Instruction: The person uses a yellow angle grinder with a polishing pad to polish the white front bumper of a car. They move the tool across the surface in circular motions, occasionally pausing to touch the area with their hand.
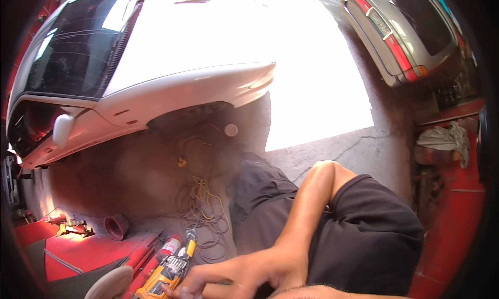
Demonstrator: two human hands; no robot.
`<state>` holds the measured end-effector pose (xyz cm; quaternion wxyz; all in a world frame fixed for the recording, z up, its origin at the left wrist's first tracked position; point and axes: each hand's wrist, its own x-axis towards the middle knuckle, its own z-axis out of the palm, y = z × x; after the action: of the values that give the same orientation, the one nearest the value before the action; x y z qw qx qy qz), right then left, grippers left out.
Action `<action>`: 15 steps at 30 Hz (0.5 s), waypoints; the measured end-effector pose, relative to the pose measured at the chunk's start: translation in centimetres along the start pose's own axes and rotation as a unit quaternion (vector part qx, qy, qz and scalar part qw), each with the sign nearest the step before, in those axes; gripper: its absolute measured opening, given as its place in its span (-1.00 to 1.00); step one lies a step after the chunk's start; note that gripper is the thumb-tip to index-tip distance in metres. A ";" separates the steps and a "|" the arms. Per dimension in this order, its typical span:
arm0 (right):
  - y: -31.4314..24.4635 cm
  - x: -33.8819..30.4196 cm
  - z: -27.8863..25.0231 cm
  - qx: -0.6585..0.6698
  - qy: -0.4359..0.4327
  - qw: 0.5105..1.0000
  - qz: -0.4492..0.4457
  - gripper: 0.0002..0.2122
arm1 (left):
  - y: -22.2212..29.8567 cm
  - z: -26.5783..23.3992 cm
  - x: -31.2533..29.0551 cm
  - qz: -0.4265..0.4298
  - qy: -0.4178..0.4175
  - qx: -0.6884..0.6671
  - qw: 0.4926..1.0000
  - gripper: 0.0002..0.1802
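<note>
Find a dark red, bucket-shaped container at near left, tipped at the far edge of a broad, smooth red metal surface, its round mouth dark. Cannot tell its contents. See also a red cylinder with a pale band, right of the bucket and just beside the tool, closed or open impossible to tell.

Notice the yellow-and-black hard-cased power tool at the near edge, slanting from near left toward the floor, with a flat, round beige disc to its left. See the bare right hand come in from the right, its fingers bent and clamped on the tool's body, partly cut off by the near edge. Cannot pick out the left hand surely, nor tell the state of its fingers.

Follow thin, looping yellow and grey cords over the rough grey floor beyond the tool, left of a dark, creased cloth garment. Farther off, see a small, pale round disc beneath the glossy curved wing of a white car. At far right, make out a silver vehicle with a red strip; nearer, a crumpled grey cloth draped over a red metal structure
</note>
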<state>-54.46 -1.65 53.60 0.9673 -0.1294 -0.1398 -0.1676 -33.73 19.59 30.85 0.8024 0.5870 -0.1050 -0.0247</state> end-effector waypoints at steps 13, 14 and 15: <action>-0.4 -8.0 -21.6 -0.763 0.212 0.543 0.279 -0.46 | -1.4 0.2 -1.4 -0.018 -0.049 0.013 0.999 -0.17; 0.4 -8.7 -21.9 -0.756 0.192 0.556 0.286 -0.42 | -1.6 0.7 -1.7 -0.036 -0.058 0.015 0.998 -0.14; 1.7 -8.8 -22.1 -0.763 0.161 0.563 0.273 -0.29 | -1.6 0.9 -1.9 -0.054 -0.061 0.021 0.996 -0.12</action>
<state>-56.80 -4.07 30.00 0.5141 -0.8224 0.2401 0.0426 -35.61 18.54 29.32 0.7797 0.6057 -0.1221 -0.1016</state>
